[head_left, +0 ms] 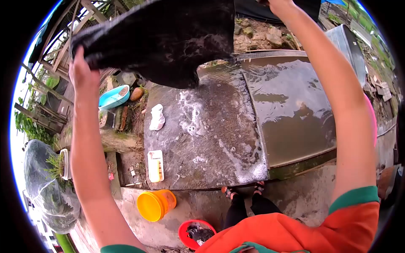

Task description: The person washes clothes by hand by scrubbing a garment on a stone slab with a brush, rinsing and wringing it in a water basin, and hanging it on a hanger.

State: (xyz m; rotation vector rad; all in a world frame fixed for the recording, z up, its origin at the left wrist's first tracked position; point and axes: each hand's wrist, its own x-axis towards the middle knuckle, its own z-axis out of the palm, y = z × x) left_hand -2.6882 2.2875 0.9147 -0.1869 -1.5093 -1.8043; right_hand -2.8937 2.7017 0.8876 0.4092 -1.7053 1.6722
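Observation:
A dark, wet black cloth point(168, 42) hangs spread out at the top of the head view, above the wet slab. My left hand point(84, 74) is closed on its left end. At the top edge my right hand point(282, 5) is raised and partly cut off, its fingers closed at a small dark bit that I cannot make out. Under the cloth lies the wet concrete slab point(202, 152) with soap suds point(192, 114). A white crumpled bag point(157, 117) and a white tray point(155, 166) with a yellowish bar in it rest along its left side.
Right of the slab is a water tank point(291, 109) full of murky water. A yellow bucket point(156, 205) and a red basin point(185, 230) with dark cloths stand near my feet. A blue tub point(114, 98) sits at the left, above a plastic-wrapped bundle point(46, 189).

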